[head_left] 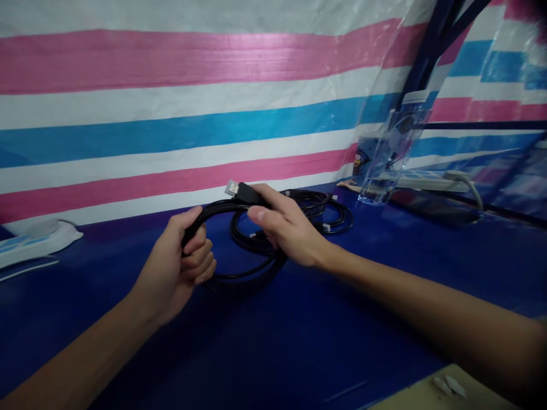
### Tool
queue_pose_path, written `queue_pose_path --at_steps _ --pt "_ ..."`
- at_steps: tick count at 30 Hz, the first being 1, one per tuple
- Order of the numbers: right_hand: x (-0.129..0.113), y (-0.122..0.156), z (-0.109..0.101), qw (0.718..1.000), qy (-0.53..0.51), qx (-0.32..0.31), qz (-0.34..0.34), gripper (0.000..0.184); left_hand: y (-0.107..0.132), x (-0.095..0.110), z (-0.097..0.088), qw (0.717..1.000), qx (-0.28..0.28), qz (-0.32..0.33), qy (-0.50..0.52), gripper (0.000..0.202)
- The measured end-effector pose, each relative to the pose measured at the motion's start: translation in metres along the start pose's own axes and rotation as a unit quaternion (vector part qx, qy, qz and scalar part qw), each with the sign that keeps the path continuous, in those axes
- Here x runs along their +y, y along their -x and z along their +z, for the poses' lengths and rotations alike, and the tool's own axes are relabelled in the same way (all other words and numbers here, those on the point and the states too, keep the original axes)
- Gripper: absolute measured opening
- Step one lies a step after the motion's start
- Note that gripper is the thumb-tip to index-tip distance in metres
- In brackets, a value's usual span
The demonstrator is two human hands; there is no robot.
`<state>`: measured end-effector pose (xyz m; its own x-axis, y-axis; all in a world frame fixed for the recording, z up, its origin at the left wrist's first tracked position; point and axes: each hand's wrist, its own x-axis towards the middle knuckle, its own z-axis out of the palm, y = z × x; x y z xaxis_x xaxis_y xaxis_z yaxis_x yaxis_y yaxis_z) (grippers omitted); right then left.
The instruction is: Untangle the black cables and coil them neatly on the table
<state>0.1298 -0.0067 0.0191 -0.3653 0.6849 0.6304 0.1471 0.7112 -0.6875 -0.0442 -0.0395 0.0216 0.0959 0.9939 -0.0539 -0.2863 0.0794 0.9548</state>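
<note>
A looped black HDMI cable (220,208) is held up between both hands, over the blue table. My left hand (188,259) is closed in a fist round the left side of the loop. On the right side, my right hand (288,225) grips the coil with its thumb on top. The cable's plug (233,188), under a clear cap, sticks out past the right fingers and points left. Behind the right hand, more coiled black cables (342,219) with light-tipped plugs lie on the table. The right palm and part of the loop are hidden.
Striped plastic sheeting hangs behind the blue table (256,353). At the back right stand a clear plastic cup (376,185) and a bottle, near a dark phone-like slab (436,206) and a white power strip (427,181). Another white power strip (43,242) lies at the left.
</note>
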Motion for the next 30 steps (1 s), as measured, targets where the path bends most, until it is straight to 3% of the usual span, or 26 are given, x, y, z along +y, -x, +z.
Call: queue_pose_path --at_steps 3,7,10,12,14,16,17,19,21,26,30 --pt "-0.001 -0.002 -0.005 0.986 0.156 -0.006 -0.049 0.034 0.001 -0.002 0.002 0.999 0.007 0.026 -0.043 0.050" --pt "-0.003 -0.006 -0.011 0.952 0.298 -0.041 -0.055 0.031 0.004 -0.005 0.004 0.979 0.006 0.130 -0.156 0.037" --pt "-0.003 -0.007 -0.013 0.958 0.275 -0.079 -0.023 0.030 0.001 -0.004 0.000 0.960 0.032 0.160 -0.225 0.040" --pt "0.002 -0.013 -0.011 0.969 0.204 -0.138 0.031 0.033 -0.009 0.001 -0.009 0.941 0.065 0.133 -0.305 0.048" --pt "0.013 -0.029 -0.005 0.958 0.155 -0.223 0.094 0.042 -0.025 0.009 -0.025 0.903 0.088 0.084 -0.413 0.055" --pt "0.026 -0.055 0.007 0.925 0.193 -0.290 0.150 0.055 -0.050 0.021 -0.045 0.852 0.087 0.048 -0.514 0.057" --pt "0.033 -0.071 0.015 0.908 0.247 -0.300 0.156 0.061 -0.064 0.027 -0.055 0.815 0.088 0.046 -0.571 0.057" --pt "0.045 -0.104 0.034 0.890 0.341 -0.271 0.133 0.053 -0.093 0.038 -0.074 0.703 0.101 0.072 -0.701 0.057" --pt "0.056 -0.131 0.055 0.881 0.383 -0.249 0.126 0.039 -0.118 0.041 -0.087 0.640 0.119 0.086 -0.754 0.053" --pt "0.094 -0.149 0.093 0.847 0.438 -0.252 0.165 0.036 -0.153 0.019 -0.098 0.573 0.136 0.052 -0.806 0.048" --pt "0.114 -0.147 0.096 0.833 0.452 -0.259 0.188 0.051 -0.165 0.012 -0.101 0.569 0.143 0.007 -0.809 0.052"
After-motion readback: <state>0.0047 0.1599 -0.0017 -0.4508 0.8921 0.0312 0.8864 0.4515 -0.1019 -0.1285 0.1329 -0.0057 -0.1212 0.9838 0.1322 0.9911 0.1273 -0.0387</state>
